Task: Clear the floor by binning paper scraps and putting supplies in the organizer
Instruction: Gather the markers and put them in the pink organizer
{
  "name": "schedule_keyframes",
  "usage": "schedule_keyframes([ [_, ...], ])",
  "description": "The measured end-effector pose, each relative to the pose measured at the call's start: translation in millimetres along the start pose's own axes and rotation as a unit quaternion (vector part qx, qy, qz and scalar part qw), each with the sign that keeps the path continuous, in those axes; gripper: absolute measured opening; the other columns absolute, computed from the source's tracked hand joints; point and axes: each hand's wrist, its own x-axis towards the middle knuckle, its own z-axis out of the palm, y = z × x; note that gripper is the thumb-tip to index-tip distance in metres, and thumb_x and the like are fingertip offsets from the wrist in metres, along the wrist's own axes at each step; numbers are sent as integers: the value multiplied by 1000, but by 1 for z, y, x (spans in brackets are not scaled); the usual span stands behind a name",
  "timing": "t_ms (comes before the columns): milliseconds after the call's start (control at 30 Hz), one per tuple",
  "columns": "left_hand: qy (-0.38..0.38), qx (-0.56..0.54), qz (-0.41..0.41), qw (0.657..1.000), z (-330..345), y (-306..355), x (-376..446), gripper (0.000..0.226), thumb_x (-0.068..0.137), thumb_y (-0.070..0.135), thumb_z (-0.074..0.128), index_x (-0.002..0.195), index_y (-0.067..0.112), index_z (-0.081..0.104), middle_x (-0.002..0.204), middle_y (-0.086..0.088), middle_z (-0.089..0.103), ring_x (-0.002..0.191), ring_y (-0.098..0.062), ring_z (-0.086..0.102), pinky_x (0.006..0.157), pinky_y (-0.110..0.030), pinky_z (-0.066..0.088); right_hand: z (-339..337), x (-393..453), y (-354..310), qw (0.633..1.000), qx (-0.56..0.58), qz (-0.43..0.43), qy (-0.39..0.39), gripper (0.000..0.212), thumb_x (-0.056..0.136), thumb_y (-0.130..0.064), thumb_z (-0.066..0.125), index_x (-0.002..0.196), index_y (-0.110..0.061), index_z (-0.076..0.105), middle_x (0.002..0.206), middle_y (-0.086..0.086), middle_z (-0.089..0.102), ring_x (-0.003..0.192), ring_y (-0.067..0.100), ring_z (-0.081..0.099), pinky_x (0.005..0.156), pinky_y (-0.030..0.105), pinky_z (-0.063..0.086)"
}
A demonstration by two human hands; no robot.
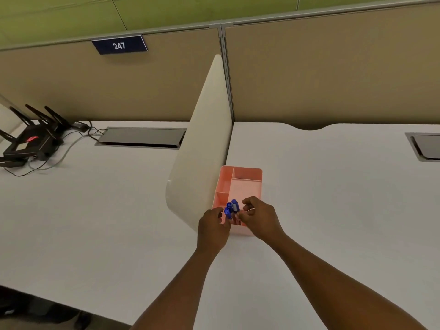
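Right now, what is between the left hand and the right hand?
In the head view, blue-capped markers stand between the left hand and the right hand, in the near end of the pink organizer.

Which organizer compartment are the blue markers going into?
The near-left compartment of the pink organizer, where the blue markers stand; the far ones look empty.

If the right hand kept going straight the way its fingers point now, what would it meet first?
The right hand points left, toward the blue-capped markers standing in the pink organizer. It would probably touch those first, then the left hand just beyond them. Depth is hard to judge.
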Motion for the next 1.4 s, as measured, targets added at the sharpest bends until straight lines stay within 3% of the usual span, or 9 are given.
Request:
schedule_keyframes([
  [167,16,-51,28,998,-8,-11,-35,45,88,21,69,130,15,55,130,-2,60,108,-16,63,90,-21,50,2,-41,11,998,-4,-6,69,22,90,-31,63,106,-17,63,99,-2,69,80,9,62,70,13,46],
  [267,-2,-77,50,996,-9,-25,-62,42,86,19,71,125,16,58,126,0,62,99,-9,62,73,-4,45,8,-75,19,995,-2,-2,98,12,89,-32,64,95,-23,63,87,-12,64,73,5,59,59,3,35],
  [400,-58,-62,92,992,-8,-51,-99,33,88,22,68,120,17,61,119,4,65,96,-3,58,66,-2,38,24,-133,27,991,-2,5,131,9,88,-38,63,84,-30,61,77,-18,61,69,-1,59,60,6,37],
  [567,-113,-47,172,978,-10,-77,-149,27,90,25,63,117,19,64,111,9,66,96,-2,58,81,-13,40,47,-213,36,984,-17,21,176,15,88,-38,61,89,-24,66,79,-19,61,70,-3,58,65,13,42],
  [833,-192,-35,236,952,1,-95,-238,18,90,30,60,107,27,68,95,19,62,86,2,57,71,-5,34,64,-353,68,965,2,108,237,19,88,-42,58,93,-26,65,93,-13,63,70,0,60,58,13,39],
  [1000,-244,-14,240,940,19,-103,-285,10,91,31,57,89,37,65,82,24,61,75,10,54,62,-1,31,66,-427,114,944,-18,182,276,15,87,-34,62,88,-20,69,82,-6,63,72,6,56,66,20,40],
  [1133,-284,-24,238,929,41,-112,-319,13,91,27,57,88,33,68,76,16,70,75,7,61,66,-12,39,69,-474,161,925,11,259,278,10,87,-30,65,83,-22,69,82,-5,69,76,11,63,74,27,48],
  [1267,-301,-7,230,925,78,-127,-346,12,89,24,60,85,28,71,66,11,70,66,5,62,61,-8,41,78,-518,219,908,25,320,270,17,85,-27,65,69,-30,62,69,-14,66,69,6,63,61,18,43],
  [1400,-305,15,193,932,137,-142,-368,12,89,22,61,84,24,72,62,7,68,63,-4,65,65,-21,49,84,-551,295,901,38,349,255,17,86,-24,65,69,-28,63,69,-13,65,64,5,59,56,19,35],
])
